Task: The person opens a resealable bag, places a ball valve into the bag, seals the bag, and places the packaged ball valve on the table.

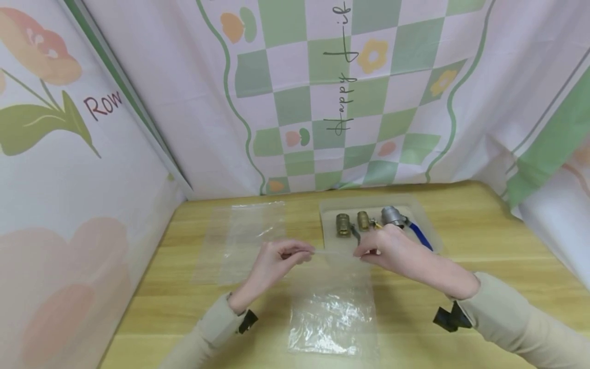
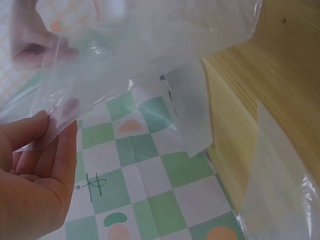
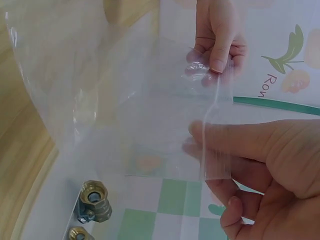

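Observation:
A clear zip-lock bag (image 1: 332, 312) hangs between my two hands over the table. With thumb and fingers my left hand (image 1: 276, 261) pinches one top corner. My right hand (image 1: 396, 248) pinches the opposite end of the same edge. In the right wrist view the seal strip (image 3: 210, 120) runs from one hand to the other, with the right thumb (image 3: 240, 137) against the plastic. Just beyond the right hand, a shallow tray (image 1: 328, 206) carries a brass ball valve (image 1: 343, 225), a smaller brass ball valve (image 1: 363, 220) and a silver ball valve (image 1: 392, 216) with a blue lever.
More clear plastic bags (image 1: 251, 241) lie flat on the wooden table (image 1: 465, 220), left of the tray. Printed cloth curtains (image 1: 290, 102) stand along the back and both sides of the table.

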{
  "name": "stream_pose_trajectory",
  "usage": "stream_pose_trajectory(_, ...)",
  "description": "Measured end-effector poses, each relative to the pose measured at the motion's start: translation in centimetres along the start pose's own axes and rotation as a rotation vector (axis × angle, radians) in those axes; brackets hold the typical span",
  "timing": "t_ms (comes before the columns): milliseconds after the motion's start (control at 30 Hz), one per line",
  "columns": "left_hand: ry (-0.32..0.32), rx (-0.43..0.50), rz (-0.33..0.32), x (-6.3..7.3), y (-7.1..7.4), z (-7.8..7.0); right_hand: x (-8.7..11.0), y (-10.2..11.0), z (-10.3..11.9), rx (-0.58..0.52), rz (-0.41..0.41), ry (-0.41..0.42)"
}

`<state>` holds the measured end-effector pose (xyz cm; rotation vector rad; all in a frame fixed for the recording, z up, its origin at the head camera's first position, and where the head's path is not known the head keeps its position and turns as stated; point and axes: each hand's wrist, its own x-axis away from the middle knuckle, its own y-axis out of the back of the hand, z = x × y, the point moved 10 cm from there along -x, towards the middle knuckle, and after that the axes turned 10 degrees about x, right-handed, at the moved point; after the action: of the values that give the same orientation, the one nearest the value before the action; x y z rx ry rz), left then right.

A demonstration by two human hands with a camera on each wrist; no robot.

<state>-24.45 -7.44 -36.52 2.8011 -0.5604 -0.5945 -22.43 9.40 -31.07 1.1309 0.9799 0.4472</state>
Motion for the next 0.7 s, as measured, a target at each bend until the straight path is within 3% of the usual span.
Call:
stream_pose_trajectory(267, 0.002, 0.009, 0.023, 0.1, -0.4, 0.1, 0.3, -0.9, -0.8, -0.023, 0.163, -0.107)
stream_pose_trajectory(700, 0.007, 0.033, 0.038, 0.5, -0.4, -0.1, 0.8, -1.0, -1.9, 0.019, 0.192, -0.16)
